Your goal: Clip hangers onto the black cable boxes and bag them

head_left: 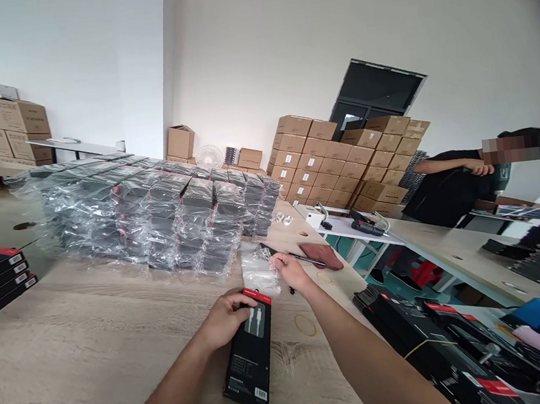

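The left hand [227, 319] firmly clasps the top end of a black cable box [253, 364] lying on the wooden table [124, 378], a steady hold. The right hand [293, 271] pinches a clear plastic bag [258, 269] just beyond it, near shrink-wrapped stacks [166, 219].
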Demonstrator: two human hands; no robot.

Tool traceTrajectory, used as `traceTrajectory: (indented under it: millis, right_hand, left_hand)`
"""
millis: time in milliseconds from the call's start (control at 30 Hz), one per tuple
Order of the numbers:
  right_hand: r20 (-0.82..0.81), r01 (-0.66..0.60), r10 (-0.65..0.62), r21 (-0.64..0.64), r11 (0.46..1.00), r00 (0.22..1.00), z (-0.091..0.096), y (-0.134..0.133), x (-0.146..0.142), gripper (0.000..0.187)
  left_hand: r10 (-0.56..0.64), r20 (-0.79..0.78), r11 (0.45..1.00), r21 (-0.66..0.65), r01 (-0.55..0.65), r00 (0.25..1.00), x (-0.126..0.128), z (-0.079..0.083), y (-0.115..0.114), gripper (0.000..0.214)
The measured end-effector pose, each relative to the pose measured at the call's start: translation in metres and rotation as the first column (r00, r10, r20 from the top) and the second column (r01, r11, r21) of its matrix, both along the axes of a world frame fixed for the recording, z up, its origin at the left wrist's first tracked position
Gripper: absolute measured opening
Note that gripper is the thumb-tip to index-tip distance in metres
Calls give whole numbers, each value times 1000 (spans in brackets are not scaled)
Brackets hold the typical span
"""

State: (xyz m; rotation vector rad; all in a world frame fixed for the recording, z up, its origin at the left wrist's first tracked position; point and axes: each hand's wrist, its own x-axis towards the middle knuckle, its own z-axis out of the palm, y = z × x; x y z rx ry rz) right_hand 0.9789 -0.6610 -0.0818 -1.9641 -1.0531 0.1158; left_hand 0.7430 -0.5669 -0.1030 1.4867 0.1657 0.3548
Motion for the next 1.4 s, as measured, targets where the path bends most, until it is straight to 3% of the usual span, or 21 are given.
traceTrajectory:
  millis: [100,267,333,400,533,633,733,800,933,1000,1133,1233,1333,1400]
  right_hand:
    - [18,87,-89,100,991,996,9,3,7,35]
    - [111,253,-294,284,925,949,53,7,19,37]
    - [161,225,-277,282,933,947,67,4,11,31]
    - [276,126,-173,180,975,946,71,-2,-8,24]
    - [572,-27,88,-113,993,815,50,-21,-64,22]
    - [657,27,87,-162,986,749,24,-31,-99,23]
    - [660,62,69,-174,983,748,5,-34,-116,22]
    - [632,47,63,-156,987,773,0,-35,-119,21]
    - [511,25,-21,-2,1000,859,3,-42,-119,14]
    - [445,-9,2,13,1000,895,5,-47,-120,17]
    - [391,-110,129,-69,991,911,4,-54,-121,6]
    - [359,-56,49,12,998,932,2,-54,-121,13]
    - [363,30,-71,118,993,929,2,-52,-124,8]
    - [414,60,-98,103,993,905,1,-50,-128,4]
  left_hand:
    - [-46,68,999,15,45,997,1,-1,-4,19]
    - [44,71,996,75,-49,996,3,-5,-6,17]
    - [73,51,991,105,-78,996,2,-3,-4,16]
    - [92,33,987,127,-95,995,1,0,-3,19]
    - [105,31,985,136,-108,994,-1,7,-3,39]
    - [95,45,983,152,-100,994,-1,8,-4,40]
    - [72,35,989,125,-76,997,-1,6,-4,29]
    - [59,-2,996,69,-59,998,0,3,-4,27]
    - [82,-68,995,-56,-86,994,2,-2,-3,29]
    - [103,-86,991,-82,-110,991,3,-3,-4,29]
    - [139,-83,989,-45,-143,987,5,-5,-6,29]
    - [176,-105,984,14,-175,979,5,-8,-6,31]
    - [187,-125,982,54,-181,974,5,-9,-5,31]
    - [193,-101,979,85,-185,976,4,-9,-4,30]
